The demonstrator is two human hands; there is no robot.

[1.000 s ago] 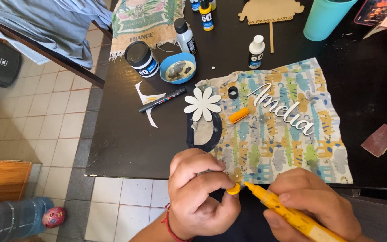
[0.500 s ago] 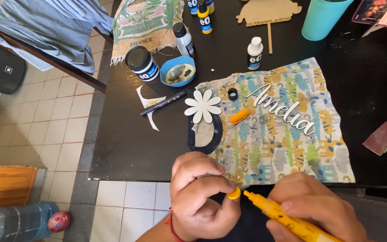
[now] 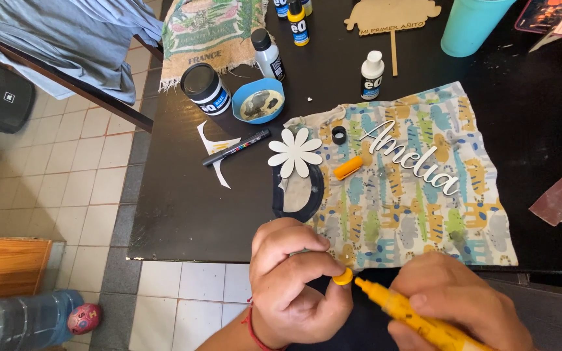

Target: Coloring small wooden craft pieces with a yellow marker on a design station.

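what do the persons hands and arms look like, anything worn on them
Both hands are bare: no gloves, and no rings that can be seen. The left hand has a thin red string bracelet around the wrist. The right hand shows nothing worn; its wrist runs out of the picture. No sleeves reach the part of the forearms in view.
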